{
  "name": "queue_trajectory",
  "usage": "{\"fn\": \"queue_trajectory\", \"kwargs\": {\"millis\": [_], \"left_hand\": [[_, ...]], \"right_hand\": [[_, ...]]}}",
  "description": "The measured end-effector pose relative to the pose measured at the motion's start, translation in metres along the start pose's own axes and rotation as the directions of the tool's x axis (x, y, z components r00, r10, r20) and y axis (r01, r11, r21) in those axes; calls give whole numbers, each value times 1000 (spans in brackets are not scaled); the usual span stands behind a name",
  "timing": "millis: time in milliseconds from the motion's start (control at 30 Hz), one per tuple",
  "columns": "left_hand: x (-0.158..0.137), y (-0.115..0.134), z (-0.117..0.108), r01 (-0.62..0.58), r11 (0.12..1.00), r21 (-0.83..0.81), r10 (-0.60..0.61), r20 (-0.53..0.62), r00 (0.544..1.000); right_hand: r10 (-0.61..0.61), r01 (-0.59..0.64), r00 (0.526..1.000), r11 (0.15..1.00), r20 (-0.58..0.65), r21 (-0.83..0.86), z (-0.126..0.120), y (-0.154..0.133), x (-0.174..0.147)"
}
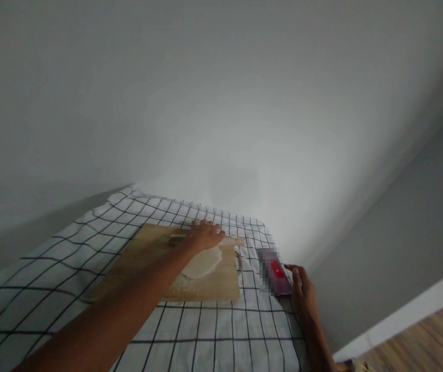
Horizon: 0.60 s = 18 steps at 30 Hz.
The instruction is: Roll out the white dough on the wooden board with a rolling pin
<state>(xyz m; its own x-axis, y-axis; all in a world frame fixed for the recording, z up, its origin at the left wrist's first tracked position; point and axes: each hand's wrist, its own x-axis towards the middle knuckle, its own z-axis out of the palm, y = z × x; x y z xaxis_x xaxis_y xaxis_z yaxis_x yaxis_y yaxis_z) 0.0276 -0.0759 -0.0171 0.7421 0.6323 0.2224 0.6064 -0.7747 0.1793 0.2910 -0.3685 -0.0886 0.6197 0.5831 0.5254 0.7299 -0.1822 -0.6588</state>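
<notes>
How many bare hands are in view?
2: the bare left hand over the pale wooden rolling pin, and the bare right hand beside the flat purple-and-red object. No others show.

Dim, softly blurred; wall (237, 155) brightest mid-frame

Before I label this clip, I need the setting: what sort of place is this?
Probably a room in a home, perhaps a kitchen corner: checked cloth, board with flattened dough, and rolling pin.
</notes>
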Motion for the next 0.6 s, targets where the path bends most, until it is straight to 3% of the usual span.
{"fn": "queue_trajectory", "kwargs": {"millis": [167, 300, 433, 600], "left_hand": [[-52, 29, 1, -84, 996, 22, 87, -127, 988], [-100, 41, 8, -99, 995, -7, 95, -185, 978], [-150, 46, 0, -185, 983, 14, 184, -165, 969], [-179, 40, -16, -205, 978, 45, 209, -122, 970]], "right_hand": [[23, -25, 998, 999, -51, -42, -1, 2, 3], [-72, 63, 992, 995, -109, -80, -4, -4, 6], [-229, 230, 970, 973, -82, -7, 10, -57, -2], [-352, 351, 923, 936, 157, 37, 74, -143, -22]]}}
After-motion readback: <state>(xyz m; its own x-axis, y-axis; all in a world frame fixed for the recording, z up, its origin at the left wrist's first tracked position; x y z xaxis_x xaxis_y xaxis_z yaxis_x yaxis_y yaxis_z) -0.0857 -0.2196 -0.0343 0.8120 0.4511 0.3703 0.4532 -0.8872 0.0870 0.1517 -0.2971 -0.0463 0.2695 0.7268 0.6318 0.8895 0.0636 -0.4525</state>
